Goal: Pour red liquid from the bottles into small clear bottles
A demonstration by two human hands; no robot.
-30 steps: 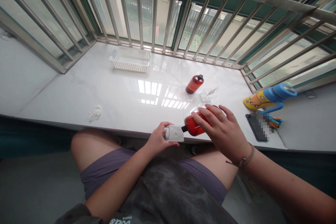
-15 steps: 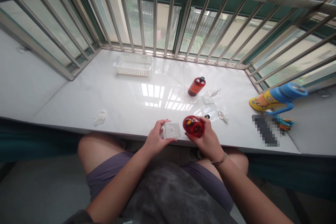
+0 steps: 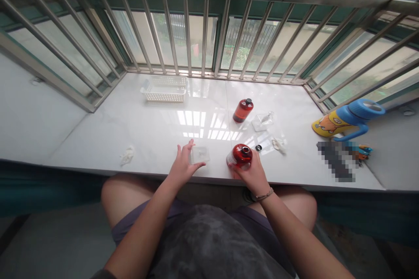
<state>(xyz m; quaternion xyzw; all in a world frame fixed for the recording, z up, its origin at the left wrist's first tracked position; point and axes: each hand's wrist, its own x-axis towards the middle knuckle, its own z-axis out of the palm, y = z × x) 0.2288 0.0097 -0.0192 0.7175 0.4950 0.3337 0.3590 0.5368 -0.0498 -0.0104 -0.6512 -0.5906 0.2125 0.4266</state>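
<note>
My right hand (image 3: 256,169) is wrapped round a red see-through bottle (image 3: 240,153), its uncapped mouth facing up, near the front edge of the counter. Just left of it, a clear square container (image 3: 202,154) rests on the white surface. My left hand (image 3: 181,165) is beside that container with thumb and fingers spread, close to its left side and holding nothing. A small black cap (image 3: 258,148) lies by my right fingers. Further back stands a second red bottle (image 3: 242,111) with a black cap, and next to it a clear square glass piece with a stem-like part (image 3: 262,120).
A white perforated basket (image 3: 165,95) sits at the back left. Crumpled tissues lie at the left (image 3: 127,155) and right (image 3: 279,145). A blue and yellow flask (image 3: 347,117) stands at the right, near a pixelated dark object (image 3: 337,161). Metal bars (image 3: 206,37) line the window.
My left hand has let go of the clear container, which now rests on the counter further left. The bottle in my right hand has gone from tilted to nearly upright.
</note>
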